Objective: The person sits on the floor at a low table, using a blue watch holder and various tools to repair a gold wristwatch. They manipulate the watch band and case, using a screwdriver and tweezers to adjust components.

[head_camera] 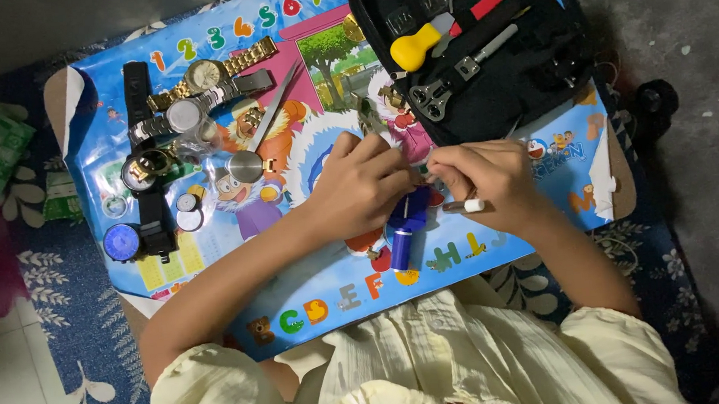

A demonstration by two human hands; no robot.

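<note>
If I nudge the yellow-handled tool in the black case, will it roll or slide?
The yellow-handled tool has a rounded bulb handle, so it would probably roll some. It lies beside the red tool in the black case, which would likely stop it. It looks rigid.

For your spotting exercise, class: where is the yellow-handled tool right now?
In the head view, the yellow-handled tool lies in the open black tool case at upper right, beside a red-handled tool, above the person's hands.

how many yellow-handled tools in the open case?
1: the yellow-handled tool lies at the left of the black case, beside a red-handled tool. Others may be hidden.
</note>
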